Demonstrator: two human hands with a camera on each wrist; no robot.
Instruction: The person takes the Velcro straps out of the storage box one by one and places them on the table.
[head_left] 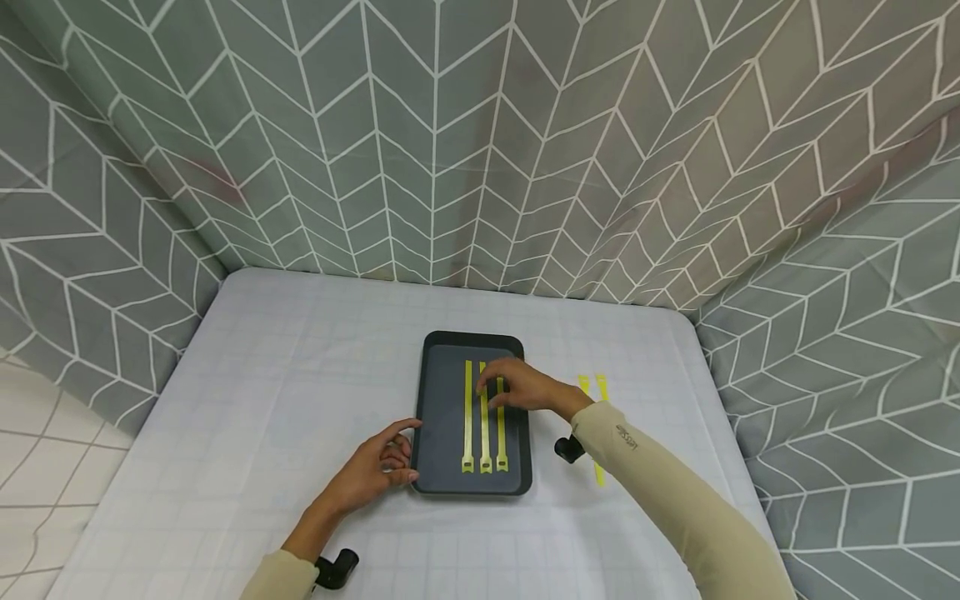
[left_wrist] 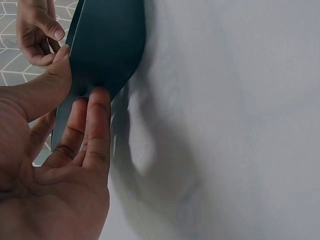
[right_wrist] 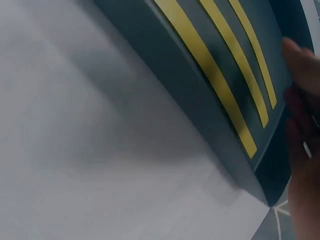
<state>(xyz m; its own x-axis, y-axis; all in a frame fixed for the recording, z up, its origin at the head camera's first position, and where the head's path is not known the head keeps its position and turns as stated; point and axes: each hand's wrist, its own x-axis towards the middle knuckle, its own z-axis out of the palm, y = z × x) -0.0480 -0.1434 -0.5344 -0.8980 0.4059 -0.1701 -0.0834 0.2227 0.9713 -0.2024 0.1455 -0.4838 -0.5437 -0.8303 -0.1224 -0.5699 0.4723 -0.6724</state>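
Three yellow hook-and-loop cable ties [head_left: 468,417] lie side by side in a dark grey tray [head_left: 442,400], their slotted heads toward the near edge. My right hand [head_left: 517,383] hovers over the right part of the tray with loosely bent fingers, covering upper parts of the ties. In the right wrist view, that hand [right_wrist: 305,95] shows at the tray's edge, apart from the flat ties [right_wrist: 215,75]. My left hand [head_left: 375,467] holds the tray's left side near the front corner. Its thumb is at the rim and its fingers [left_wrist: 97,120] are against the outer wall.
Two more yellow ties [head_left: 602,387] lie on the white-covered table [head_left: 315,358] right of the tray, partly hidden under my right forearm. Black wrist cameras [head_left: 337,569] sit at both wrists. Patterned grey curtains [head_left: 465,167] enclose the table's back and sides.
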